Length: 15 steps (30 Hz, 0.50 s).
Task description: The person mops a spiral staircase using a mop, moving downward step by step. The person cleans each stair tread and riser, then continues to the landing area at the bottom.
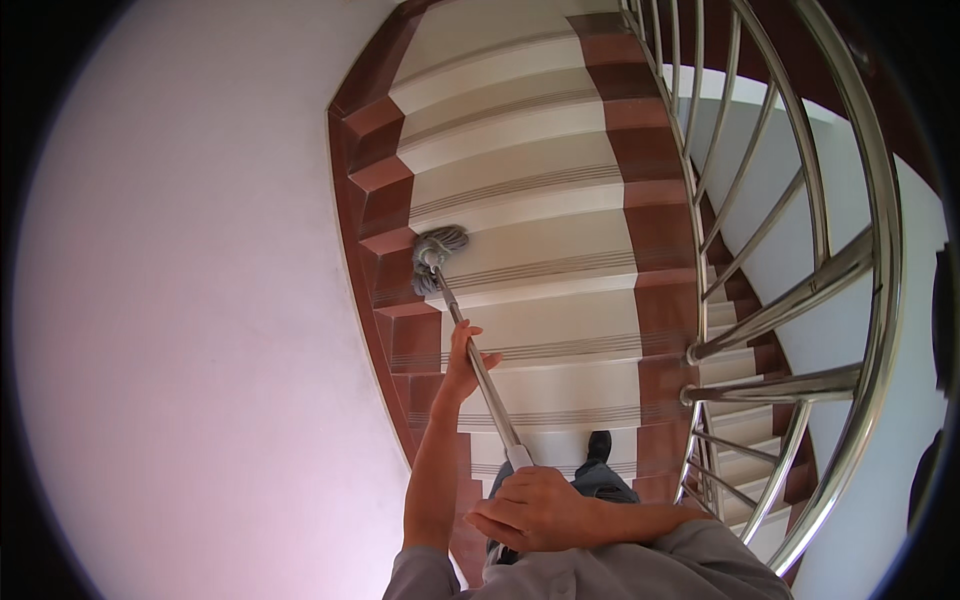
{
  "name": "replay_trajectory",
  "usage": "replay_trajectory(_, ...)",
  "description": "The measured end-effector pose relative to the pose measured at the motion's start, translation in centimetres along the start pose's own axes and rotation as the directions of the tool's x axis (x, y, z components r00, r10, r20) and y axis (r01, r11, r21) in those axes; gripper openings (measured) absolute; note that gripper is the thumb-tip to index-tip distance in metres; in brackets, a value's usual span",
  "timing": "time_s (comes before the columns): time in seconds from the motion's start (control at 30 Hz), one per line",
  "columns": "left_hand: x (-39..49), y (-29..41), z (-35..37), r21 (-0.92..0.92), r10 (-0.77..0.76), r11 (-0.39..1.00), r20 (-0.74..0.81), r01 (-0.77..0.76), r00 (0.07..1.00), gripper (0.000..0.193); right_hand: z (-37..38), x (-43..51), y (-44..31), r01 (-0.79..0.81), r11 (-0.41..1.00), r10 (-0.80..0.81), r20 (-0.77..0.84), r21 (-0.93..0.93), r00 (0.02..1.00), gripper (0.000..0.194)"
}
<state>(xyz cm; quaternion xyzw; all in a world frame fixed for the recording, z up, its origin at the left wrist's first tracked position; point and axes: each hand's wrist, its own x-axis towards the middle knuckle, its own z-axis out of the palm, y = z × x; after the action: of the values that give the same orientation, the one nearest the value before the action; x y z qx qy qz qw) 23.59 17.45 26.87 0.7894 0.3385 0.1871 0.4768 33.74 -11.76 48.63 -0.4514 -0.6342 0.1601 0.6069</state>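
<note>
A string mop with a grey head (440, 251) and a metal handle (491, 394) reaches from my body up to the left. The mop head lies on a stair tread, against the dark red tile border at its left end. My left hand (463, 361) is around the middle of the handle, with some fingers extended. Near my waist, my right hand (529, 510) is closed over the light-coloured grip at the handle's near end.
Cream stair treads (525, 240) with red tile edges and grooved strips run ahead. A pale wall (202, 300) stands at left. A stainless steel railing (885, 225) curves along the right, with another stair flight beyond it. My dark shoe (599, 446) is below.
</note>
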Motion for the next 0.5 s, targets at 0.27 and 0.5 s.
replay_trajectory(0.27,0.0,-1.0,1.8,-0.120,-0.029,0.992,-0.060,0.021,0.998,0.064,-1.0,-0.1,0.6,-0.015,1.000,0.014,0.095,0.005,0.995,0.011)
replay_trajectory(0.5,-0.2,-0.9,1.9,-0.087,0.106,0.990,-0.105,-0.115,0.989,0.064,-0.8,-0.6,0.8,0.002,1.000,-0.001,0.142,-0.013,0.990,0.012)
